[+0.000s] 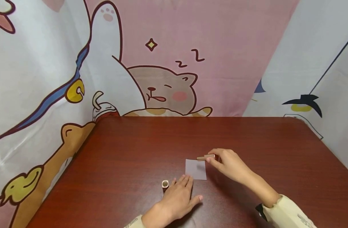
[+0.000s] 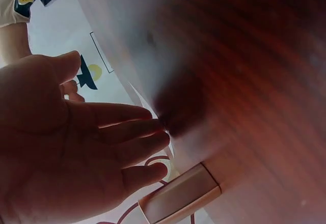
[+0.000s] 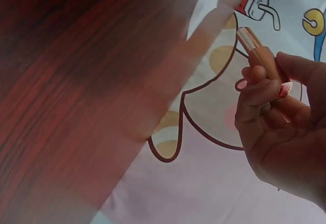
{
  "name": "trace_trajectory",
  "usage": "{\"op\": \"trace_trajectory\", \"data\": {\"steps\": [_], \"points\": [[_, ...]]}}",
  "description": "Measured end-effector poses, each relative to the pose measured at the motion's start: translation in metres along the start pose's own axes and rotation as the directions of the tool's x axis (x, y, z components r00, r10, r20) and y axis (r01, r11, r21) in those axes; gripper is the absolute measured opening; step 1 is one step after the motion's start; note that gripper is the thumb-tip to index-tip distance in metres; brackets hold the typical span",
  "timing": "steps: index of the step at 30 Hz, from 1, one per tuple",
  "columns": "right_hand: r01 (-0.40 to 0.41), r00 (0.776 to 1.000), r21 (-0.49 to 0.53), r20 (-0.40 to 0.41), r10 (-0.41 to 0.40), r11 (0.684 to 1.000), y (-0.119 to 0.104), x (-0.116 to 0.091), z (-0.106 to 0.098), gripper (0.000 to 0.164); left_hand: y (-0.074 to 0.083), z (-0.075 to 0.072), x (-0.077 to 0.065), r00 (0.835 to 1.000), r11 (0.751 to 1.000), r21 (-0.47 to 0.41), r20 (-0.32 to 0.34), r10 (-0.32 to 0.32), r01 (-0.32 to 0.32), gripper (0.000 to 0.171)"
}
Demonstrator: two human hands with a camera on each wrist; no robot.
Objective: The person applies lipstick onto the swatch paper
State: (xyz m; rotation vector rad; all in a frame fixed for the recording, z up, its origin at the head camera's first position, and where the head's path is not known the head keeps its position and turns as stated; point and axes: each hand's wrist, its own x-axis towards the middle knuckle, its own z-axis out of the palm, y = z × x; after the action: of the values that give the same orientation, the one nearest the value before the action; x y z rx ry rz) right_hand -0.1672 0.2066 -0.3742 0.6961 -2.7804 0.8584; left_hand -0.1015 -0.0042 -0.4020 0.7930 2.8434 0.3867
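Note:
My right hand (image 1: 228,163) pinches a gold lipstick tube (image 1: 203,157) between thumb and fingers, just over the far right edge of a small white square of paper (image 1: 196,169). Seen from the right wrist, the lipstick (image 3: 262,56) has its slimmer end pointing away from the palm, and a red label marks its base; I cannot tell whether its tip touches the paper. My left hand (image 1: 178,196) lies with fingers extended, fingertips on the near left corner of the paper. Beside its fingers a gold cap (image 1: 165,185) stands upright, hollow end up; the left wrist view shows that cap (image 2: 181,196) close to the little finger.
Both hands work over a reddish-brown wooden table (image 1: 120,152) with a glossy top. Behind it hangs a cartoon-printed cloth (image 1: 233,57), which also covers the left and right sides. A dark strap (image 1: 260,212) sits at the right sleeve cuff.

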Motion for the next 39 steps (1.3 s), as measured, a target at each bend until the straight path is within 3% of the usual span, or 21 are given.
{"op": "trace_trajectory", "data": {"steps": [11, 27, 39], "points": [[0.061, 0.993, -0.075, -0.101, -0.068, 0.995, 0.004, 0.016, 0.023, 0.005, 0.001, 0.004, 0.0, 1.0, 0.999, 0.045, 0.014, -0.014, 0.013, 0.07], [0.084, 0.992, -0.156, -0.081, -0.097, 0.984, 0.002, 0.025, 0.037, 0.005, 0.003, 0.004, 0.002, 1.0, 0.994, 0.11, 0.002, -0.028, 0.028, 0.07], [0.125, 0.992, -0.088, 0.005, -0.125, 0.988, -0.011, 0.009, 0.036, 0.004, 0.002, 0.004, 0.001, 0.999, 0.992, 0.125, -0.013, -0.032, 0.033, 0.068]]}}
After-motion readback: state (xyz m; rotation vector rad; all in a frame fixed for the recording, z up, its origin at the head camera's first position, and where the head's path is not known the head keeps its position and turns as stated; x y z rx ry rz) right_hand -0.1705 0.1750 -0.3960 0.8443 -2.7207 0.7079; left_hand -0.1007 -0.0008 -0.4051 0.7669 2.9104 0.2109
